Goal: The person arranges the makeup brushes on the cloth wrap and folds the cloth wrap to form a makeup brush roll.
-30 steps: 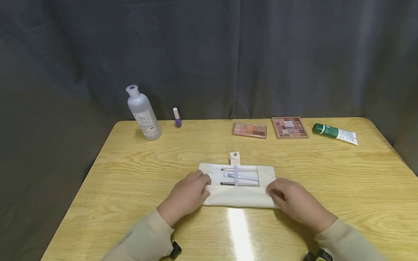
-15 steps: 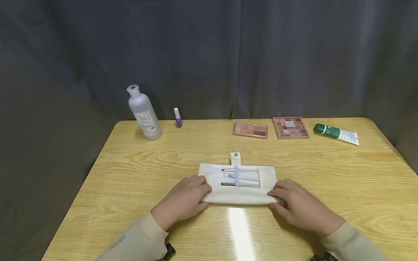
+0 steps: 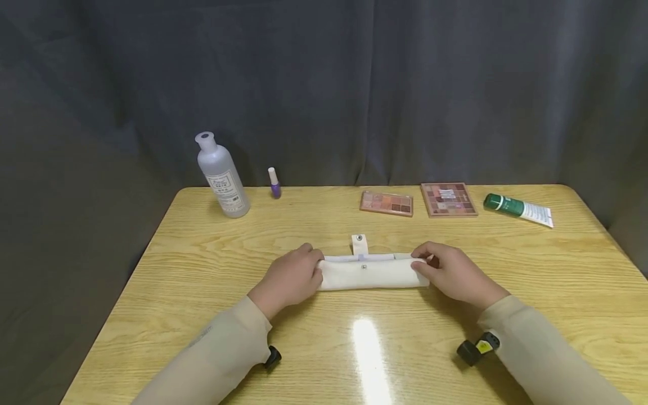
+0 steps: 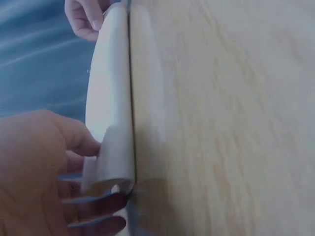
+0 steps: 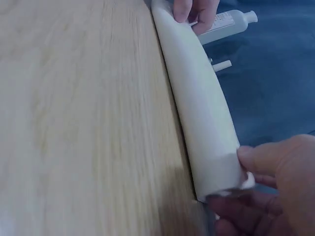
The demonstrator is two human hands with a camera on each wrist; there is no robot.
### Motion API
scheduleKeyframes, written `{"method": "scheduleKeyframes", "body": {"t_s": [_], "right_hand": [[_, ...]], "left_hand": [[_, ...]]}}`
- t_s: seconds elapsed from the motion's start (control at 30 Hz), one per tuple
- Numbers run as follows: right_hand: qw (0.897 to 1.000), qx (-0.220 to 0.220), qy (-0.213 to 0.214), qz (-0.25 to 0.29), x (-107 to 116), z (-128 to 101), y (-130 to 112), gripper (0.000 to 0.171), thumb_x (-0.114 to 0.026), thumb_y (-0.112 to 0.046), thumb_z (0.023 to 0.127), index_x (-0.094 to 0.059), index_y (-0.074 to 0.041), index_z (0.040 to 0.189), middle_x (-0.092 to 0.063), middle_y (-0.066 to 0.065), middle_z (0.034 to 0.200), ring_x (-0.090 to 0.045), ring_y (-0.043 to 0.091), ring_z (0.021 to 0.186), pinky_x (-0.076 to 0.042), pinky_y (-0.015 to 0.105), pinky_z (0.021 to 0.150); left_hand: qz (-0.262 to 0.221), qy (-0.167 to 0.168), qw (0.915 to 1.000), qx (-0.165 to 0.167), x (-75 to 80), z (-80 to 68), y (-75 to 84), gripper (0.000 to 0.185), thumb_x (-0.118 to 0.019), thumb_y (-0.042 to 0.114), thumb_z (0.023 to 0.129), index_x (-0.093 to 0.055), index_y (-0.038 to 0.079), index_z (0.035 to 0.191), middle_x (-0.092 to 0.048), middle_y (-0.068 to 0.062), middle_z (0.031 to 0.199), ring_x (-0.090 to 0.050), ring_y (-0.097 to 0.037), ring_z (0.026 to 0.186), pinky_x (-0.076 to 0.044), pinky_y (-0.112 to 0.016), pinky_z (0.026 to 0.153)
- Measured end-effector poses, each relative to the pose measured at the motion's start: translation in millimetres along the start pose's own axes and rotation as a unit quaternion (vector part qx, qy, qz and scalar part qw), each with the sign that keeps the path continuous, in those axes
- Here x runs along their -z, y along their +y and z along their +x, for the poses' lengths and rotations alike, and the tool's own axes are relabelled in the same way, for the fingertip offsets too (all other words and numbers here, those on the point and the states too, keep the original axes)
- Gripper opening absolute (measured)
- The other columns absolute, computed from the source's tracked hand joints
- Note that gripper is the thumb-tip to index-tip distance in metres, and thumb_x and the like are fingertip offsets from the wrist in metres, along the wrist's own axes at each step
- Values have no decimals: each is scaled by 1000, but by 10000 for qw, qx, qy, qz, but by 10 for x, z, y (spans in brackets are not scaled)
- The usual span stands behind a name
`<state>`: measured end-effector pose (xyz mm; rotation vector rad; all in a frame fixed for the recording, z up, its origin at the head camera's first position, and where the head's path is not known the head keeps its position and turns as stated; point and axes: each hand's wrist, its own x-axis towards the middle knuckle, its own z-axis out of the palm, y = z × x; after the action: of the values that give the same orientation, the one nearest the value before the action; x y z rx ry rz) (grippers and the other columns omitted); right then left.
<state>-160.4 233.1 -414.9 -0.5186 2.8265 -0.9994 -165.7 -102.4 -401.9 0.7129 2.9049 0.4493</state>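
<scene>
Hands (image 3: 291,277) (image 3: 450,273) at brush roll's (image 3: 372,274) ends

1. The tall, translucent lilac plastic bottle (image 3: 221,175) carries a white label with dark print, too small to read.
2. The green-and-white squeeze tube (image 3: 518,208) shows printing that is likewise illegible.
3. No other lettering can be read.

A staged recording corner rather than a lived-in room: a plain wooden table (image 3: 202,264) stands against a dark grey curtain (image 3: 324,84). Cosmetics line its far edge: a bottle (image 3: 221,175), nail polish (image 3: 274,183), two eyeshadow palettes (image 3: 387,202), a green tube (image 3: 517,208).
</scene>
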Motion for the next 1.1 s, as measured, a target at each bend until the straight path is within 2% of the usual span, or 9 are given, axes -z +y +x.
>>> {"method": "scheduleKeyframes", "body": {"t_s": [0.13,0.2,0.27,0.37,0.5,0.67,0.93,1.03,1.1], "right_hand": [[9996,53,9,-273,-25,81,10,21,-64,-19,99,-69,-5,115,-64,4,99,-54,17,81,-48,34,70],[9990,115,-11,-425,-33,108,8,23,-63,-18,99,-69,-5,117,-63,5,102,-54,18,83,-48,35,72],[9984,159,-77,-534,-41,132,-4,26,-63,-16,98,-69,-4,120,-63,8,106,-54,21,85,-48,37,74],[9975,200,-287,-619,-56,180,-67,32,-61,-11,96,-66,-3,126,-65,14,121,-61,28,102,-51,46,88],[9953,328,-530,-735,-67,287,-227,38,-58,-4,94,-63,1,131,-64,20,129,-60,39,120,-47,55,102],[9942,368,-715,-719,-76,485,-442,41,-56,-7,96,-59,3,135,-67,21,121,-65,36,110,-51,53,95],[9895,51,-1351,-510,-238,798,-562,55,-55,-23,102,-43,-1,150,-66,10,110,-60,22,96,-50,46,92],[9902,176,-1326,-406,-297,851,-595,43,-57,-22,101,-55,-6,141,-65,8,105,-60,22,92,-50,44,88],[9919,236,-1214,-279,-319,857,-618,30,-58,-20,99,-61,-10,127,-66,6,101,-60,21,89,-51,43,85]], "left_hand": [[325,101,9992,195,-33,44,9,28,-58,15,96,-67,6,121,-62,-8,110,-57,-23,93,-52,-39,79],[441,199,9987,142,-44,69,49,28,-59,12,95,-67,7,122,-62,-8,114,-56,-24,100,-50,-40,85],[556,343,9978,-65,-58,95,114,30,-60,10,95,-67,9,124,-62,-7,118,-55,-25,107,-48,-40,90],[584,493,9952,-609,-84,111,235,33,-58,13,97,-66,10,129,-61,-5,124,-54,-24,115,-45,-40,97],[509,440,9914,-1125,-109,109,363,35,-57,23,102,-65,9,132,-63,-4,125,-57,-22,114,-47,-37,100],[713,238,9921,-1007,-152,152,424,35,-60,32,102,-70,10,126,-64,-2,120,-60,-18,106,-50,-32,95],[1227,254,9886,-832,-189,245,539,38,-59,41,101,-69,17,128,-66,1,117,-61,-18,89,-55,-34,82],[1232,272,9890,-769,-184,262,581,31,-60,39,101,-73,20,122,-67,3,121,-64,-17,91,-55,-34,80],[1229,327,9888,-785,-180,270,602,26,-62,37,100,-75,21,116,-67,4,123,-66,-17,94,-55,-34,80]]}}
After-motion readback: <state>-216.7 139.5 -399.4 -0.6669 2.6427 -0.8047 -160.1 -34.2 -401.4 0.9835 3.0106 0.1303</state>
